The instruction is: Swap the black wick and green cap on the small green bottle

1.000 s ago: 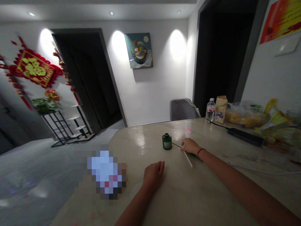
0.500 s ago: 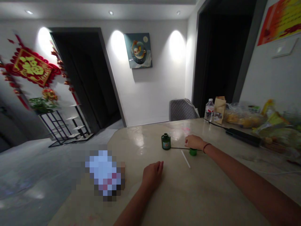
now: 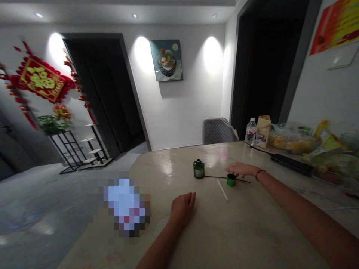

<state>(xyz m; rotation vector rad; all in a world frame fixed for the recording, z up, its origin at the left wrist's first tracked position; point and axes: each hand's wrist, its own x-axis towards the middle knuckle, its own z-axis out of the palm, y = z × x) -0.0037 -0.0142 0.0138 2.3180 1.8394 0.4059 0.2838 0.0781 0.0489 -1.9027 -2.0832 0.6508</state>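
Note:
On the table stands a small dark green bottle (image 3: 199, 170) with its mouth uncovered. A thin dark stick (image 3: 214, 176) lies to the right of it. Just behind a short green cap (image 3: 231, 181), my right hand (image 3: 241, 169) hovers over or rests by the stick, fingers stretched to the left and apparently holding nothing. A slim white stick (image 3: 222, 189) lies in front, left of the cap. My left hand (image 3: 183, 206) rests on the tabletop nearer to me, its fingers curled in, with nothing visible in them.
Along the table's right side are a water bottle (image 3: 251, 132), a paper bag (image 3: 263, 131), plastic bags of food (image 3: 291, 142) and a black power strip (image 3: 291, 164) with its cable. A pixelated patch (image 3: 125, 205) covers something at the left edge. A grey chair (image 3: 219, 131) stands behind the table.
My right hand has shifted slightly right and its fingers have loosened from a closed shape. More of the green cap and dark stick shows now. My left hand stays put.

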